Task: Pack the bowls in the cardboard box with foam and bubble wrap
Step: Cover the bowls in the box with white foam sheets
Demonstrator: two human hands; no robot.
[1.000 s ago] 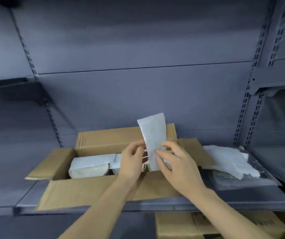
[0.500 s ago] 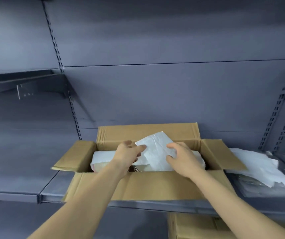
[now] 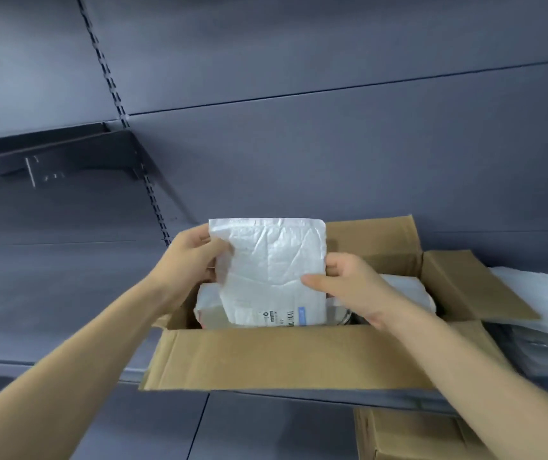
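Head view: left hand [image 3: 188,257] and right hand [image 3: 348,287] each pinch side edge of white bubble-wrap mailer [image 3: 272,270], held upright at frame centre, lower end dipping into open cardboard box [image 3: 285,356] on grey shelf [image 3: 67,310]. White-wrapped bowls [image 3: 408,290] inside box, partly hidden. Loose wrap [image 3: 537,287] at right edge.

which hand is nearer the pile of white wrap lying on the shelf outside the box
Right. The right hand grips the white bubble mailer's right edge above the cardboard box, on the side toward the pile; the left hand grips its far, left edge.
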